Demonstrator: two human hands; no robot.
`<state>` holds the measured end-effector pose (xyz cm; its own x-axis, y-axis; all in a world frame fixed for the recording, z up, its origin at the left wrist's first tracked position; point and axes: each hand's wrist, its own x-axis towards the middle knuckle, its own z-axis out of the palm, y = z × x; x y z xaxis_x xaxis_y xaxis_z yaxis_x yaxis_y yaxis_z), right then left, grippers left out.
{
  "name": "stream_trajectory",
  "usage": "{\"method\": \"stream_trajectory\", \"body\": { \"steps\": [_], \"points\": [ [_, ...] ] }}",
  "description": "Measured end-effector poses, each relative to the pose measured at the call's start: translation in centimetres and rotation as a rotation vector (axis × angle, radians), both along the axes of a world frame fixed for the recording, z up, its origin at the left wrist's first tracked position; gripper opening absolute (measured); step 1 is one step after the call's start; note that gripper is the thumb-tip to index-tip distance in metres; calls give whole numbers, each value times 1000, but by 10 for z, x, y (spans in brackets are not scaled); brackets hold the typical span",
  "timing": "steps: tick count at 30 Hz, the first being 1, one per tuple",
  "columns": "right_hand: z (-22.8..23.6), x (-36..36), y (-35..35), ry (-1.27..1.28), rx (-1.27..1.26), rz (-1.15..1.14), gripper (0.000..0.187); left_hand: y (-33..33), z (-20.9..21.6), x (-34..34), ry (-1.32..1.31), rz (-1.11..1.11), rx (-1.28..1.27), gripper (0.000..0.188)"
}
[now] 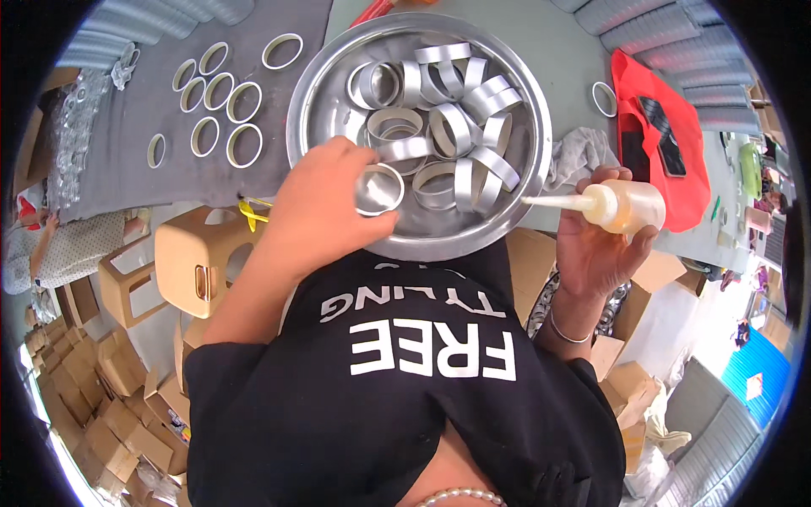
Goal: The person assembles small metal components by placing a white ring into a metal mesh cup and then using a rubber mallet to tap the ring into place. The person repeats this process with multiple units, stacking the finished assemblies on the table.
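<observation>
The left hand point(325, 203) reaches over the near left side of the steel basin point(323, 118); its fingers curl round one metal ring point(372, 196), thumb at the near edge, and seem to pinch it, though the contact is partly hidden; the right hand point(596, 253), just right of the basin, has its fingers wrapped about a squeeze bottle point(639, 207), whose long nozzle point(557, 202) points at the basin's rim. The step in hand looks to be taking up a ring; the next move probably calls for a light hold on its thin wall and a steady nozzle.

The basin is smooth and mirror-bright; the loose rings point(405, 149) inside it are short, satin-silver bands, lying tilted and overlapping; left of the basin, more rings point(230, 146) with pale rims rest on matte grey cloth point(274, 139); the bottle is translucent, its contents amber; right of the basin lies a crumpled, soft-looking rag point(583, 156).
</observation>
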<state>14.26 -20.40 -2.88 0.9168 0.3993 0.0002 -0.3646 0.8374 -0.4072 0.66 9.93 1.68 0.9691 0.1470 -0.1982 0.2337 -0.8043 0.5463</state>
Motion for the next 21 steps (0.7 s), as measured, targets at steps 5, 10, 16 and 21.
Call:
{"method": "stream_trajectory", "body": {
  "steps": [5,10,16,21],
  "points": [
    [20,-25,11,-525,-362,-203,69,-12,-5,-27,-75,307,-1240,59],
    [52,-19,24,-1352,-503,-129,81,-33,-9,-42,154,481,-1781,78],
    [67,-30,43,-1542,-679,-243,45,-38,2,-38,239,460,-1817,78],
    [64,-33,47,-1577,-682,-325,32,-35,-7,-42,218,367,-1984,58]
  ]
}}
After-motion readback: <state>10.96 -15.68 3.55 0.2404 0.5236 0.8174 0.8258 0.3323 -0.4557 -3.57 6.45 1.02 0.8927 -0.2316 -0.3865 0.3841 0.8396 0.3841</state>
